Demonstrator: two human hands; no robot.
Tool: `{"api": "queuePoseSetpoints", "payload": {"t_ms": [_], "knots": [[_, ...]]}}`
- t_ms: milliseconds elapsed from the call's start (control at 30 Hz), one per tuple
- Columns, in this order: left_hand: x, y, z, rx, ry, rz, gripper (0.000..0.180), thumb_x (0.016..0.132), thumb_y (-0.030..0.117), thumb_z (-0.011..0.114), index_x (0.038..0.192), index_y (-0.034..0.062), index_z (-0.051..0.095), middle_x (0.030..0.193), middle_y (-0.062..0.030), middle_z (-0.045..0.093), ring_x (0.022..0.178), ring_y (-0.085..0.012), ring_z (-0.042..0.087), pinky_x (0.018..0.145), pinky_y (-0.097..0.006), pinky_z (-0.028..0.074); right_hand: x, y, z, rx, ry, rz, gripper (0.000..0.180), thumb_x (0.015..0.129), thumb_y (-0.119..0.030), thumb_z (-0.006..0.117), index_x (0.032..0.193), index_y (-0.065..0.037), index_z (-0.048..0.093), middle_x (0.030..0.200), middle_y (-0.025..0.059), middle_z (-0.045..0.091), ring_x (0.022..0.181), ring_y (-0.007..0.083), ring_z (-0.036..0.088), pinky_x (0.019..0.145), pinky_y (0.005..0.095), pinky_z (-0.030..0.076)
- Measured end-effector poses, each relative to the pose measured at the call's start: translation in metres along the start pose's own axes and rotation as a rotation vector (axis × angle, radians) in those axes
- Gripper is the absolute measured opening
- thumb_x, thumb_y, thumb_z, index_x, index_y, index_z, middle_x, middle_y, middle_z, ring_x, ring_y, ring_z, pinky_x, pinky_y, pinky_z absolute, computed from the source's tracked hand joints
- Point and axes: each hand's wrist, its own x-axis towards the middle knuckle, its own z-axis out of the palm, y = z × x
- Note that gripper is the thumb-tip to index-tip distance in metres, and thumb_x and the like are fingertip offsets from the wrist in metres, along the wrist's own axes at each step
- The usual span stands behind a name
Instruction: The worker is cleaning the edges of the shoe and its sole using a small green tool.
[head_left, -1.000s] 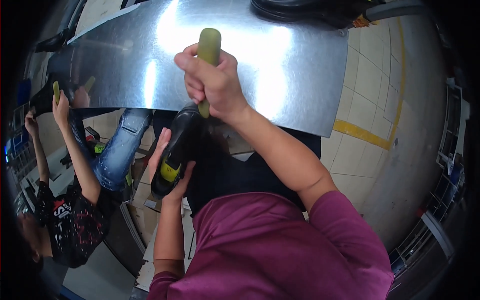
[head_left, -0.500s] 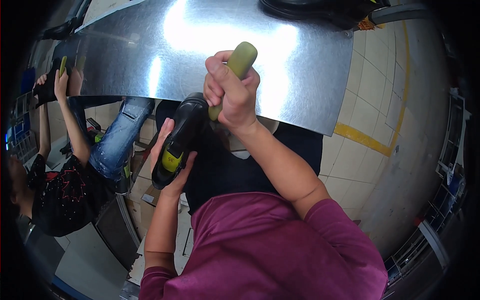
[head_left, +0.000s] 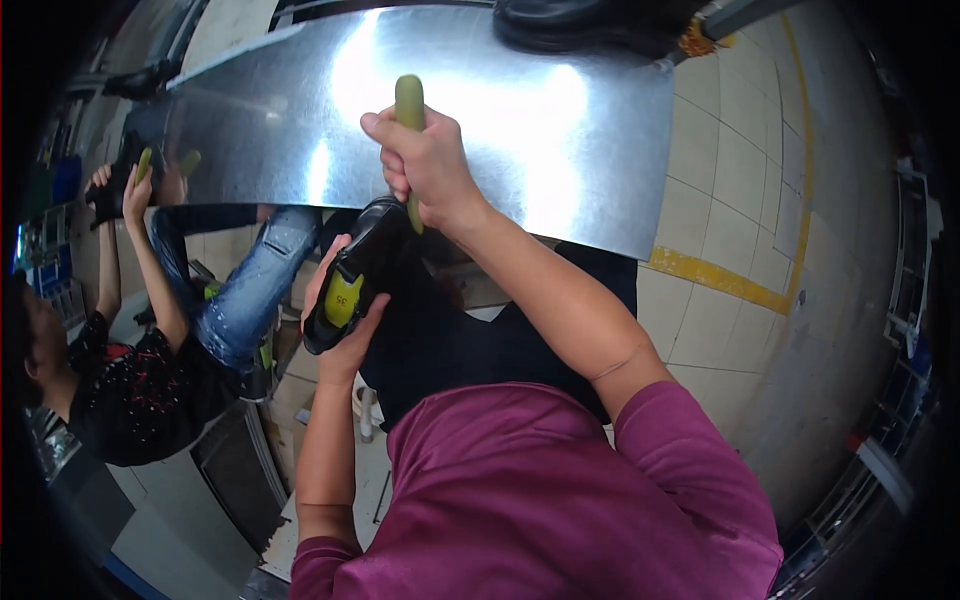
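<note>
In my left hand (head_left: 350, 352) rests a black shoe (head_left: 372, 238), its toe pointing toward the metal table and its opening toward me. A yellow-green shoe last (head_left: 341, 300) shows inside that opening. The fingers lie along the shoe's left side and the thumb along its right. My right hand (head_left: 430, 165) is wrapped around an olive-green bar (head_left: 409, 98) with a rounded top. The bar's lower end is beside the toe of the shoe; whether they touch, I cannot tell.
A shiny metal table (head_left: 250, 130) spans the space ahead. Dark footwear (head_left: 590, 25) lies at its far right edge. At the left, a co-worker (head_left: 140, 385) in a black shirt holds a black shoe (head_left: 108, 200) and a similar green bar (head_left: 143, 165). A yellow floor line (head_left: 715, 278) runs right.
My right hand has shifted left, and the bar has turned from slanting right to nearly upright. My left hand still holds the shoe. The co-worker's hands have shifted slightly in view.
</note>
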Motion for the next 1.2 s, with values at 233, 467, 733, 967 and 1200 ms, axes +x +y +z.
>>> {"api": "queuePoseSetpoints", "payload": {"t_ms": [233,467,733,967,1200], "knots": [[0.057,0.040,-0.015,0.206,-0.145,0.437,0.044,0.080,0.017,0.083,0.121,0.0092,0.070,0.129,-0.0105,0.071,0.138,-0.0368,0.053,0.123,-0.054,0.028,-0.033,-0.062,-0.055,0.079,0.008,-0.232,0.029,0.098,-0.031,0.071,0.090,-0.006,0.058,0.056,-0.0030,0.044,0.043,0.0073,0.042,0.041,0.0232,0.036],[0.105,0.060,0.019,0.156,-0.418,0.398,0.037,0.080,0.019,0.080,0.116,0.0112,0.071,0.131,-0.0081,0.070,0.139,-0.0353,0.053,0.125,-0.056,0.019,-0.054,-0.083,-0.089,0.158,0.050,-0.302,0.035,0.100,-0.034,0.068,0.083,-0.006,0.057,0.053,-0.0017,0.042,0.042,0.0094,0.043,0.043,0.0259,0.037],[0.093,0.049,0.031,0.167,-0.372,0.404,0.029,0.086,0.027,0.074,0.111,0.0130,0.070,0.131,-0.0085,0.070,0.141,-0.0351,0.052,0.126,-0.057,0.014,-0.038,-0.071,-0.106,0.410,0.063,-0.281,0.033,0.102,-0.033,0.065,0.082,-0.008,0.055,0.052,-0.0019,0.040,0.041,0.0100,0.042,0.042,0.0268,0.038],[0.051,0.035,0.028,0.072,-0.235,0.336,0.039,0.090,0.032,0.076,0.120,0.0081,0.066,0.131,-0.0154,0.069,0.137,-0.0399,0.055,0.123,-0.063,0.019,-0.035,-0.059,-0.089,0.385,0.053,-0.278,0.027,0.101,-0.028,0.066,0.085,-0.009,0.055,0.054,-0.0020,0.042,0.041,0.0099,0.043,0.042,0.0277,0.038],[-0.020,-0.024,0.030,-0.078,-0.036,0.172,0.036,0.093,0.015,0.075,0.125,0.0093,0.059,0.142,-0.0207,0.061,0.142,-0.0423,0.048,0.124,-0.059,0.024,-0.030,-0.041,-0.054,0.323,-0.004,-0.215,0.023,0.101,-0.024,0.063,0.087,-0.007,0.057,0.054,-0.0007,0.043,0.041,0.0113,0.042,0.042,0.0290,0.037]]}}
